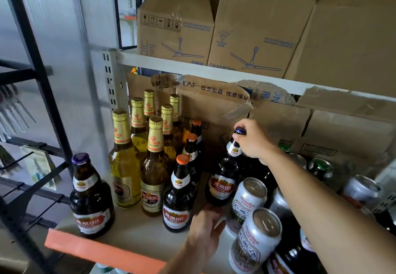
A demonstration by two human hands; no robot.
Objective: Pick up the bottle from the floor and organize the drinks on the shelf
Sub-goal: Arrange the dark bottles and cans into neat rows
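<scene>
A dark brown bottle with a purple cap (222, 179) stands tilted on the shelf board (137, 231), between an orange-capped row and white cans. My right hand (252, 138) grips its neck just under the cap. My left hand (205, 228) reaches in low, its fingers spread under the bottle's base. Another purple-capped bottle (91, 198) stands alone at the shelf's left front. Tall gold-foil bottles (124, 162) fill the back left. Three orange-capped dark bottles (177, 196) line up beside them.
White cans (255, 239) crowd the right front, with dark bottles and more cans behind my right arm. Cardboard boxes (214, 111) back the shelf and fill the shelf above (175, 29). An orange lip (102, 252) edges the shelf front. A black rack (32, 123) stands left.
</scene>
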